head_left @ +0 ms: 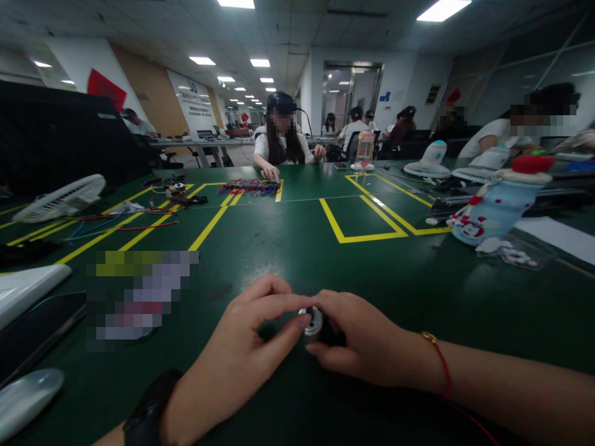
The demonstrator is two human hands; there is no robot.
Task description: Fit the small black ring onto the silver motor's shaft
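Observation:
A small black cylinder with a silver metal end (312,323) is held low over the green table, the metal end turned to the left. My right hand (367,337) wraps its fingers and thumb round the black body and hides much of it. From the left, my left hand (253,334) reaches in with thumb and index finger pinched at the metal end. A small dark bit shows between those fingertips, too small to name. The other fingers of that hand are bent behind the index finger.
Yellow tape (341,240) marks the green table (269,235). Loose wires (149,226) and a white fan (65,198) lie left, above a computer mouse (30,393). A blue bottle (497,207) stands right. Across the table, a person's hand (269,173) touches a wire bundle (248,188).

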